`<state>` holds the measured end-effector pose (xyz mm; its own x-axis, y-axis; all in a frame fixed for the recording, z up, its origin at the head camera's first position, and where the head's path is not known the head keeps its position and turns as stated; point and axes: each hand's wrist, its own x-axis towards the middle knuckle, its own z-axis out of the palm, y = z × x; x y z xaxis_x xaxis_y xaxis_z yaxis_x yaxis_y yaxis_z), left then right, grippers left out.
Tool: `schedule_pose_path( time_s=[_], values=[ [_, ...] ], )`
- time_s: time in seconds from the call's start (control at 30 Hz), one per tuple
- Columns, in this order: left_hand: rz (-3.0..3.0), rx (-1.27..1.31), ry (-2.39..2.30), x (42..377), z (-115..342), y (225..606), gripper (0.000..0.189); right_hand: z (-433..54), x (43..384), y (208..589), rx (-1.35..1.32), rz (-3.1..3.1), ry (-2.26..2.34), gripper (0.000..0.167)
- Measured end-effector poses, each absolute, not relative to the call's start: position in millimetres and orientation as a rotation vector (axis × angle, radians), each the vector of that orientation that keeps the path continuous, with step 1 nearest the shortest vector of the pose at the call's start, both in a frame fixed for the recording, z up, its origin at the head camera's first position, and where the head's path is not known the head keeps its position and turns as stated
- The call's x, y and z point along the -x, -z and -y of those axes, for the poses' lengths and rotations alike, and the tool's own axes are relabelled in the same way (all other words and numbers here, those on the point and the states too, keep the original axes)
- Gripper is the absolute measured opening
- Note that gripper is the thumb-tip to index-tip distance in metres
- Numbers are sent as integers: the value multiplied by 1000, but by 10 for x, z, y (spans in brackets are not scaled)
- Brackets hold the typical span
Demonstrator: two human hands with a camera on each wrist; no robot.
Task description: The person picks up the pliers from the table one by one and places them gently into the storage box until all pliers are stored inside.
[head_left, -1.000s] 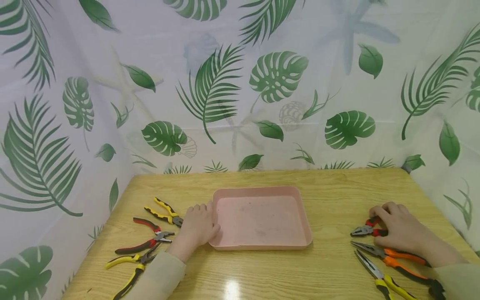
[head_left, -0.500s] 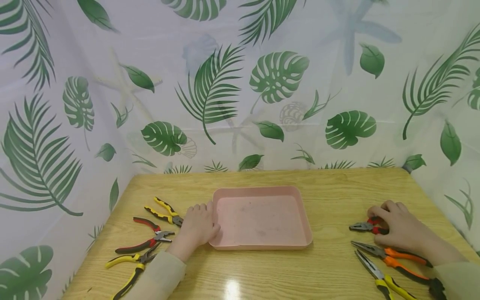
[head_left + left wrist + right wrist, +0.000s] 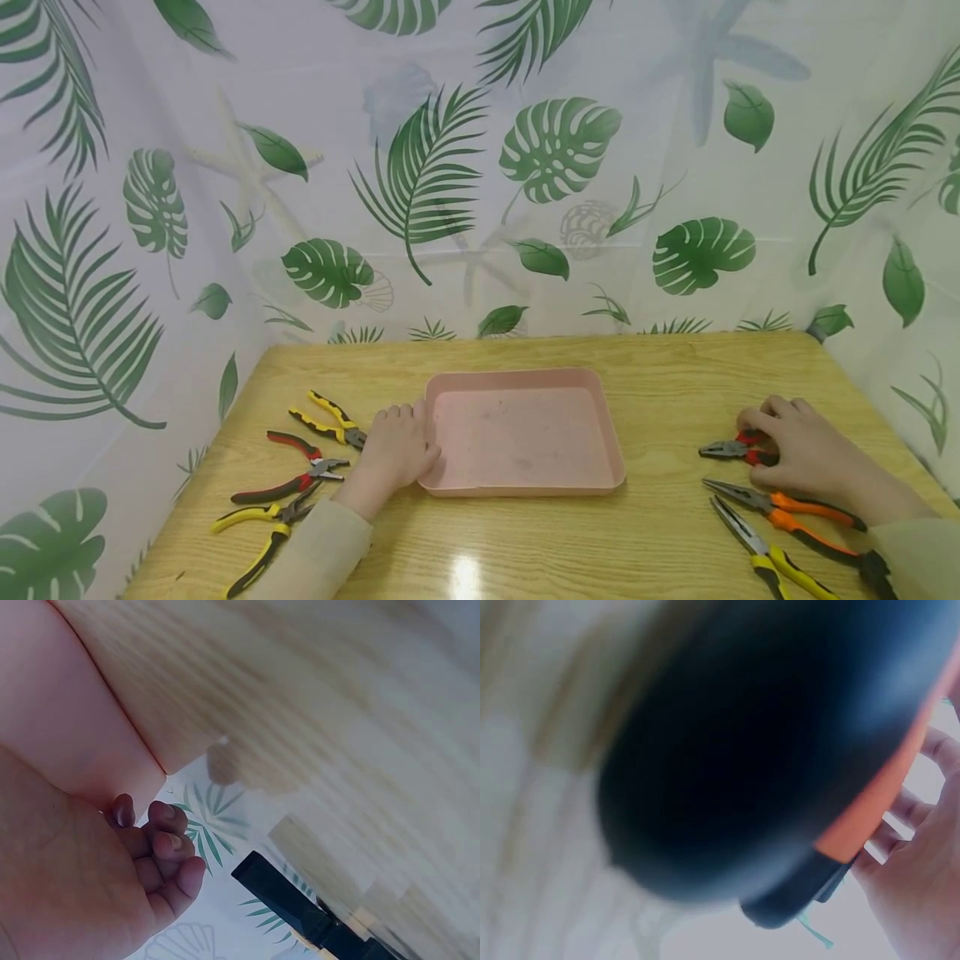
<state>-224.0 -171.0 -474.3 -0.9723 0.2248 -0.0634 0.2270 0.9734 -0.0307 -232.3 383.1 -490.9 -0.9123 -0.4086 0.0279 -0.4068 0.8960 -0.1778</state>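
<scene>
Across the wood-grained desk (image 3: pixel 585 542), at the left end of a shallow pink rectangular tray (image 3: pixel 525 437), the person's left hand (image 3: pixel 396 448) holds the rim, thumb over the edge and fingers bent along the outer wall. To the right, well apart from the tray, the right hand (image 3: pixel 806 450) grasps the handles of red-and-black metal-nosed pliers (image 3: pixel 737 451), which lie on the desk with the nose pointing left. Just nearer the person lie orange-and-black long-nosed pliers (image 3: pixel 763 504), their handle ends large and blurred in the right wrist view, and beside these yellow-and-black long-nosed pliers (image 3: pixel 759 553). Left of the tray, three more pliers lie with handles spread: a yellow pair with black patches (image 3: pixel 349 432) farthest off, a red-and-black pair with a silvery head (image 3: pixel 313 473), and a yellow-and-black pair (image 3: pixel 282 523) nearest. Behind hangs white cloth printed with green leaves (image 3: pixel 442 200).
</scene>
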Motion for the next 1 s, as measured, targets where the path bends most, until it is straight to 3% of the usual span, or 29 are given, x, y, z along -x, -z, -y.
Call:
schedule_pose_path(
  time_s=[0.33,1.0],
  values=[
    [-3060,-345,71,2252,1720,4792,44,-3876,2308,4901,551,-3086,241,55],
    [-3072,-345,58,2262,1723,4847,47,-3837,2329,4762,661,-3199,92,53]
  ],
)
